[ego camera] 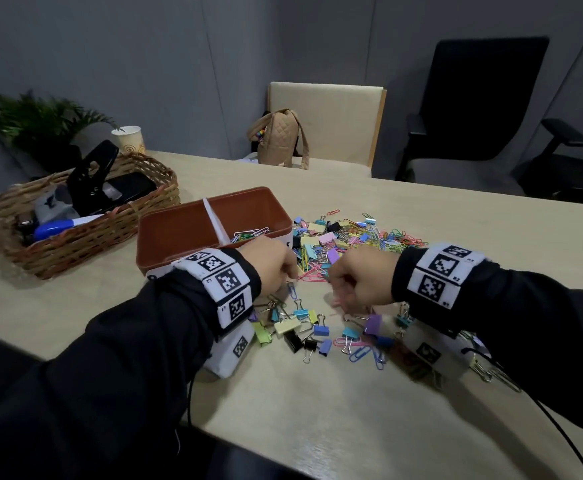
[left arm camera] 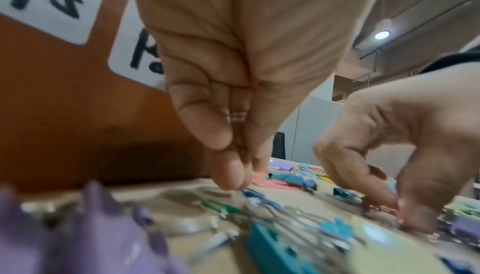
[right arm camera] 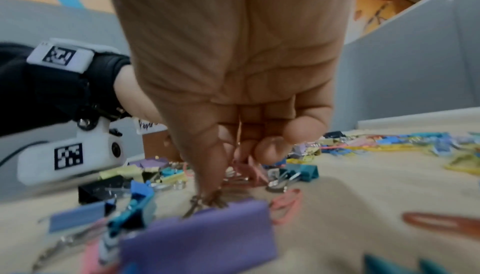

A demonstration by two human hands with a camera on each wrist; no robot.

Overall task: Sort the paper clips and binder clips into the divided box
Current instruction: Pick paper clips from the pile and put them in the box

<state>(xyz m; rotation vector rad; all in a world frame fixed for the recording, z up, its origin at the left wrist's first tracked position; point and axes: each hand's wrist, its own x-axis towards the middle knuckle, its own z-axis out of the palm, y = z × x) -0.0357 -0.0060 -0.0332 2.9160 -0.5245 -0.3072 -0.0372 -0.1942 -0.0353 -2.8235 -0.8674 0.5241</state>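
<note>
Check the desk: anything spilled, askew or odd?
Nothing damaged. The clips lie in a loose mixed heap on the table, unsorted rather than spilled. The box holds paper clips in its right compartment only. Its white divider runs slanted.

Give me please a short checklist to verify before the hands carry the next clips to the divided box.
1. Divided box within reach, open on top: ok.
2. Right compartment holds paper clips only: cannot tell, partly hidden.
3. Left hand has a clip pinched: cannot tell, blurred.
4. Right hand has a clip pinched: cannot tell, pink clips lie at its fingertips.
5. Binder clips and paper clips remain on the table: ok, many left.
</note>
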